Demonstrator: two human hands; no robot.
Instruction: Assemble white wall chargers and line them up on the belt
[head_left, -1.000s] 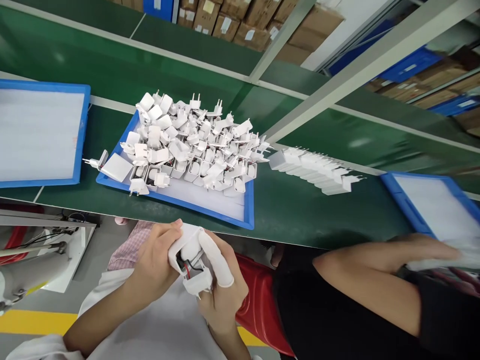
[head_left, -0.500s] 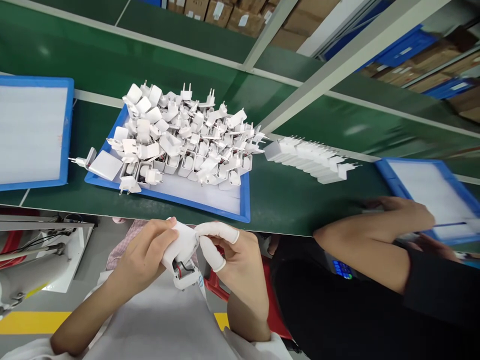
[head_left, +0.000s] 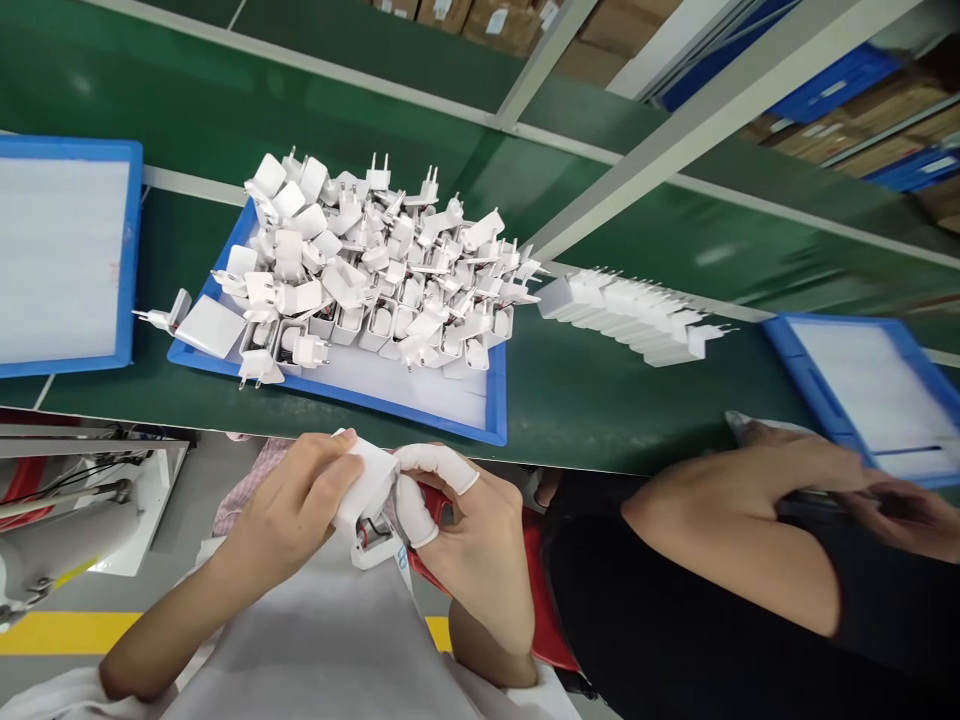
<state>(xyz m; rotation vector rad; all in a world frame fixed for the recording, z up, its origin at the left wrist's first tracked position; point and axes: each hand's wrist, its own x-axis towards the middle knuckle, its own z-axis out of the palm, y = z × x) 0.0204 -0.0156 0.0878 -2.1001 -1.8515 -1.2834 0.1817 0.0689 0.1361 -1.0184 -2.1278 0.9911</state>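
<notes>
Green bench (head_left: 600, 410) ahead, left hand (head_left: 296, 510) and right hand (head_left: 476, 540) share a grip on an open white casing (head_left: 372, 480), wires (head_left: 364, 534) showing.

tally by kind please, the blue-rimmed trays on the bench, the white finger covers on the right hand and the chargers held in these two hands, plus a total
Blue-rimmed trays: 3
White finger covers: 2
Held charger: 1
Total: 6

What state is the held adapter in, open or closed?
Open. The white adapter has a visible gap beside its end piece, and red and black wires show through it.
</notes>
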